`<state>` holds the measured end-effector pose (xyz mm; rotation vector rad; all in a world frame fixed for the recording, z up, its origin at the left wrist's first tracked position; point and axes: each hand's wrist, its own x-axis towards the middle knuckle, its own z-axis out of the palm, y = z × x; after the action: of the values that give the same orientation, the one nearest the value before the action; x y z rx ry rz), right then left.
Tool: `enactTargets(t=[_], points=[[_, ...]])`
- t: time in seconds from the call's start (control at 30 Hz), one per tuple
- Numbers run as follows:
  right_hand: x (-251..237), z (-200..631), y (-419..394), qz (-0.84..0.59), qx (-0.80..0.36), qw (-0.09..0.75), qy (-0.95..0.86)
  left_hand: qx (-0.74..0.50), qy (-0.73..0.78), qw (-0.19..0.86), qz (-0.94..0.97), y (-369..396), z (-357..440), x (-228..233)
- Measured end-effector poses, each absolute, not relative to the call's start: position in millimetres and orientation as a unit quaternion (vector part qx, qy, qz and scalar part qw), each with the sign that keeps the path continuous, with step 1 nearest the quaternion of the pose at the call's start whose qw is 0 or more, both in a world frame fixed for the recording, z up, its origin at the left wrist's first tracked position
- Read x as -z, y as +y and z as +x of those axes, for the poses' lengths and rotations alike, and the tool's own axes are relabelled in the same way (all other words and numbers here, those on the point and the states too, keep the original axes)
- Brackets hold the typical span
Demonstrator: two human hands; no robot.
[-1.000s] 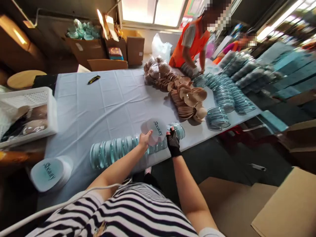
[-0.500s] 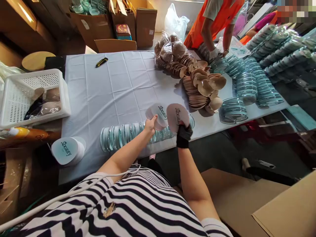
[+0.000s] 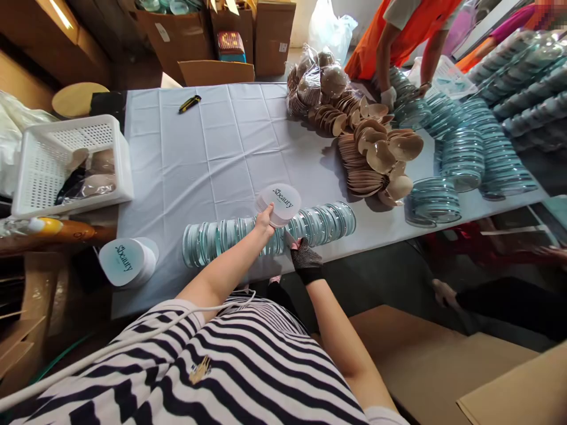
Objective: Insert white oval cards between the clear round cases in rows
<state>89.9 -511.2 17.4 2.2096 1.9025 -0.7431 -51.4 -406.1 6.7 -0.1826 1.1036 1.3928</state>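
My left hand (image 3: 264, 221) grips a small stack of rounded white cards (image 3: 278, 203) printed with "beauty", held over a long row of clear plastic cases (image 3: 221, 237) lying along the table's near edge. In a dark fingerless glove, my right hand (image 3: 305, 260) pinches one card (image 3: 289, 240), seen nearly edge-on, down at the middle of that row. How deep the card sits among the cases is hidden by the fingers. Another stack of the same printed cards (image 3: 124, 262) lies at the table's left front corner.
Beige cup-shaped pads (image 3: 367, 156) are heaped mid-right, with more stacked clear cases (image 3: 463, 156) beyond. A box cutter (image 3: 189, 104) lies at the back. Left stands a white basket (image 3: 66, 171). A co-worker in an orange apron (image 3: 398, 41) handles cases. Cardboard (image 3: 411, 348) is at lower right.
My right hand has lowered its card from beside the left-hand stack to the row of cases, moving left and toward me. The camera view has shifted slightly.
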Motion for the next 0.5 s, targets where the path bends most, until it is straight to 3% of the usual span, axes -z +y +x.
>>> enactTargets(t=[0.13,0.3,0.5], points=[[-28.4,103.4,-510.8,0.711,0.262,0.111,0.643,-0.614,0.479,0.623,-0.077,-407.0,-50.1,-5.9],[-21.8,95.5,-501.0,0.689,0.232,0.064,0.684,-0.61,0.487,0.621,-0.077,-407.7,-49.9,-4.9],[-2.5,81.3,-486.3,0.689,0.216,0.07,0.688,-0.618,0.484,0.614,-0.081,-407.7,-48.5,-1.8]])
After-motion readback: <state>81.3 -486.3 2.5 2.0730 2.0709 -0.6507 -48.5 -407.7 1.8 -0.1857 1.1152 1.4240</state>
